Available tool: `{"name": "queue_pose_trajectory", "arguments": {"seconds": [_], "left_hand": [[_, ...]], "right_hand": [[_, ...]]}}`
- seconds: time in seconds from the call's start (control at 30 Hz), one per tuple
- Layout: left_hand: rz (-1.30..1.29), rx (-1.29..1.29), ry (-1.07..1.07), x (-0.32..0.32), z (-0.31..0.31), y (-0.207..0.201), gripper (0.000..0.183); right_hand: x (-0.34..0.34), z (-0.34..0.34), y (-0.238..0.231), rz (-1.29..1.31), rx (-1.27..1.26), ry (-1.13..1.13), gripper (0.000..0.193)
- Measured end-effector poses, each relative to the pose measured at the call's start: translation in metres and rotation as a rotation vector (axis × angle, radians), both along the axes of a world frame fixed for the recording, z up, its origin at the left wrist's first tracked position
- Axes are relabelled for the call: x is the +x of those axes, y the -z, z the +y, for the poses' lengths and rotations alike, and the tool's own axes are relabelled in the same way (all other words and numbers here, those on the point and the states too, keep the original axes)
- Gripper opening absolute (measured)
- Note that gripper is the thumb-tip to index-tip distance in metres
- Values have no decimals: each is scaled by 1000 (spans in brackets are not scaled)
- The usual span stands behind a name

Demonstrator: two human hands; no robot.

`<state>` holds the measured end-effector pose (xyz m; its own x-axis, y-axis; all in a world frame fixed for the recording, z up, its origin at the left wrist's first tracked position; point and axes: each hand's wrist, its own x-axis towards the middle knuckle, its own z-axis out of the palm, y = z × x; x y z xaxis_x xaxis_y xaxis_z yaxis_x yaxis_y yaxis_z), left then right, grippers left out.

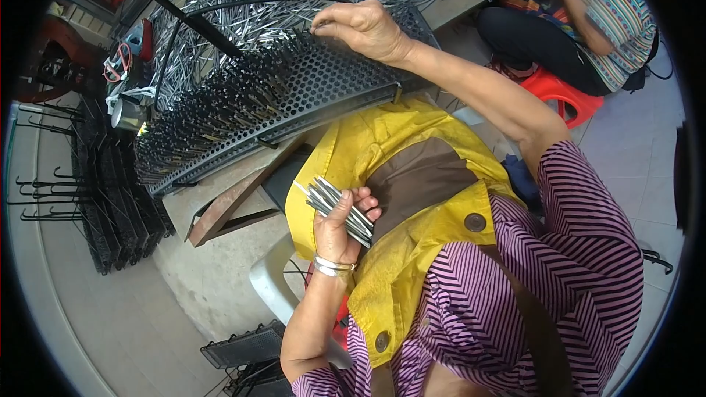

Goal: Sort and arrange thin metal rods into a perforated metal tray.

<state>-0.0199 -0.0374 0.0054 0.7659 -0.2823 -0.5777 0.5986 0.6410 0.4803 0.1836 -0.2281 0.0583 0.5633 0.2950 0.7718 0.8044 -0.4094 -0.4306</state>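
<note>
filling part of the perforated rack (338, 77): rods (228, 103)

Fisheye at head, facing down, near left hand (337, 234) and right hand (371, 31)

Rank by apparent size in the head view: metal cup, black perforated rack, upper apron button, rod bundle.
1. Black perforated rack
2. Rod bundle in the left hand
3. Metal cup
4. Upper apron button
</note>
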Motion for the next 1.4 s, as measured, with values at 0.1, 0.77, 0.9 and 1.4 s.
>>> {"name": "queue_pose_trajectory", "arguments": {"seconds": [0.1,0.77,0.9,1.4], "left_hand": [[-6,4,-3,0,1,0,16],[-17,-8,-13,2,1,-1,18],[-29,-2,-7,2,1,0,18],[-40,30,18,3,1,0,16]], "right_hand": [[-2,1,-3,24,13,16,11],[-9,-16,8,160,28,104,9],[-7,-17,8,164,29,107,9],[-7,-21,4,264,105,120,8]]}}
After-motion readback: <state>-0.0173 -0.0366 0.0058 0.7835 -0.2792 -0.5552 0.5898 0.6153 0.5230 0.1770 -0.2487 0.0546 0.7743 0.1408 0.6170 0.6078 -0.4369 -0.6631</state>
